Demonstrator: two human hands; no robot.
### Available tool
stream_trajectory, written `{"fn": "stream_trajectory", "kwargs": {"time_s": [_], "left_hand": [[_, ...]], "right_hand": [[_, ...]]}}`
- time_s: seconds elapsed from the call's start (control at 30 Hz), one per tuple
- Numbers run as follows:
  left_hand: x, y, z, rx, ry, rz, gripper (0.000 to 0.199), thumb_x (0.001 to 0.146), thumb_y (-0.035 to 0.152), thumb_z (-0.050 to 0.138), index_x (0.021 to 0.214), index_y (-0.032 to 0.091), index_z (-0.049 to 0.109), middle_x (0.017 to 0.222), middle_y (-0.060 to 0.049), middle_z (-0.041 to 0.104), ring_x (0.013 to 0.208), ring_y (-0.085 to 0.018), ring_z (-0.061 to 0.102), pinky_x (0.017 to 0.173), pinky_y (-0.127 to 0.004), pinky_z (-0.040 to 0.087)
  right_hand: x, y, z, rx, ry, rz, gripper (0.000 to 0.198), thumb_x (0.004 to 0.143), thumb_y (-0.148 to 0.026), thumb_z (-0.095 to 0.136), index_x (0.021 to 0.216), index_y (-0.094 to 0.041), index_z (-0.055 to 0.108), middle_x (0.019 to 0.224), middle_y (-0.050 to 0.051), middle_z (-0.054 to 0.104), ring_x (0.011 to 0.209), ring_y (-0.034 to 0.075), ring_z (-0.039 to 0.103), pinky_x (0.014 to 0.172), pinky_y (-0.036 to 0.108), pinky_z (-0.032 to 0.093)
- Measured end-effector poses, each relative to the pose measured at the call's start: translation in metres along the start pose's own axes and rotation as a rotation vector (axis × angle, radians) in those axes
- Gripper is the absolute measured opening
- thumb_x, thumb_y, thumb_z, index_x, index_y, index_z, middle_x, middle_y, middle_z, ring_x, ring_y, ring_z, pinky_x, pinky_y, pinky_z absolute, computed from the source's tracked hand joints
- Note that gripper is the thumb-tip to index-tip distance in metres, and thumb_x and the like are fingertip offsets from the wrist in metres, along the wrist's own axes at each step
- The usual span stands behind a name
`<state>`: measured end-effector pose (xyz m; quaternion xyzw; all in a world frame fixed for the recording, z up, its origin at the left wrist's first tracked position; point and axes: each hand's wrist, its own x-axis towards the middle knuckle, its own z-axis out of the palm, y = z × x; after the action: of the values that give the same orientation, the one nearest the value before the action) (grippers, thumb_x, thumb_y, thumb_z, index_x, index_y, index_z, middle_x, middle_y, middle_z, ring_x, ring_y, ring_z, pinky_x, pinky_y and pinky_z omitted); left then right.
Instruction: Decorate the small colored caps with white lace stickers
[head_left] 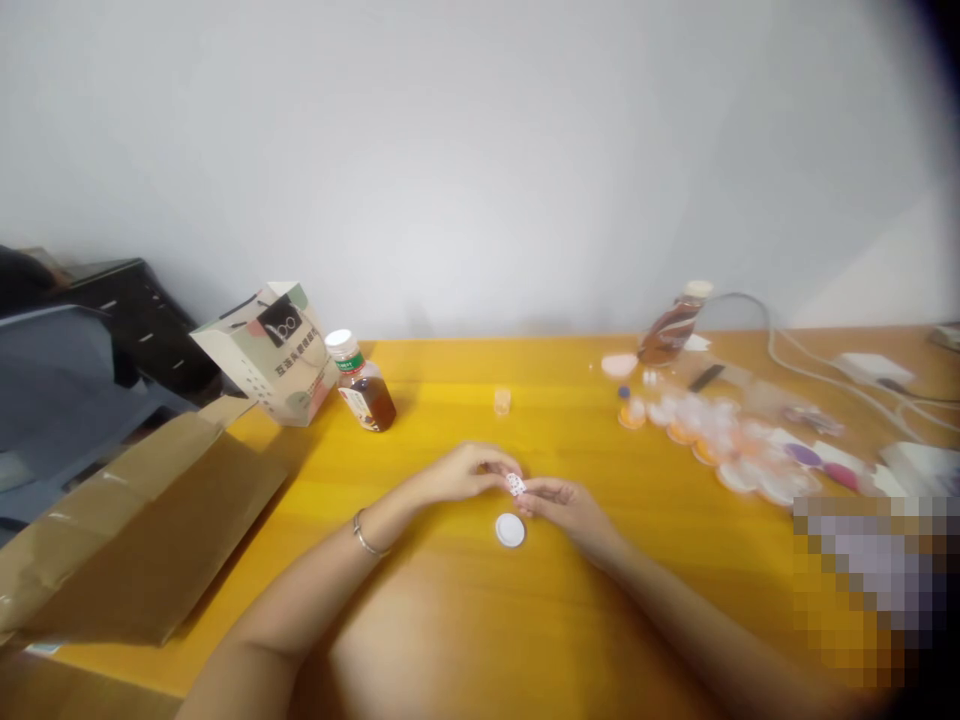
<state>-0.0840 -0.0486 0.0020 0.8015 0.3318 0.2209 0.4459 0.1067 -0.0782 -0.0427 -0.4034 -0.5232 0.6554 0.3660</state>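
Observation:
Between my two hands is a small white piece with dark spots (515, 484), pinched at its edges; its exact kind is too blurred to tell. My left hand (474, 470) has its fingertips on the left side of the piece. From the right, my right hand (564, 505) grips the other side between thumb and fingers. Just below them a round white disc (511, 530), like a lid, lies flat on the yellow wooden table (435, 610). A small pale, see-through cup-like thing (502, 402) stands farther back.
On the left are a cardboard box (157, 540), a printed paper bag (281, 360) and a white-capped bottle of dark liquid (365, 390). To the right stand a brown bottle (670, 330), several small clear and orange containers (705, 440) and white cables (817, 375). A wall rises behind.

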Motion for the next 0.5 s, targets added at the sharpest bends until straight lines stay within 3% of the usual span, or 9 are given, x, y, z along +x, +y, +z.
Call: {"fn": "stream_trajectory", "kwargs": {"time_s": [0.27,0.5], "left_hand": [[-0.0004,0.0049,0.0002,0.041,0.012,0.017,0.021,0.078,0.024,0.054,0.093,0.013,0.062,0.088,-0.006,0.063,0.081,-0.013,0.058,0.076,-0.023,0.044],[0.0013,-0.003,0.0053,-0.074,0.03,-0.045,0.028,0.076,0.03,0.056,0.098,0.013,0.06,0.086,-0.007,0.064,0.078,-0.013,0.058,0.073,-0.022,0.044]], "right_hand": [[0.001,-0.0001,0.0001,0.016,0.01,-0.007,0.017,0.065,-0.035,0.066,0.074,-0.02,0.068,0.063,-0.002,0.064,0.059,0.011,0.055,0.067,0.026,0.043],[-0.0006,-0.0044,0.0023,-0.024,0.032,-0.034,0.022,0.067,-0.04,0.063,0.073,-0.019,0.068,0.064,0.0,0.064,0.059,0.012,0.055,0.063,0.025,0.043]]}}
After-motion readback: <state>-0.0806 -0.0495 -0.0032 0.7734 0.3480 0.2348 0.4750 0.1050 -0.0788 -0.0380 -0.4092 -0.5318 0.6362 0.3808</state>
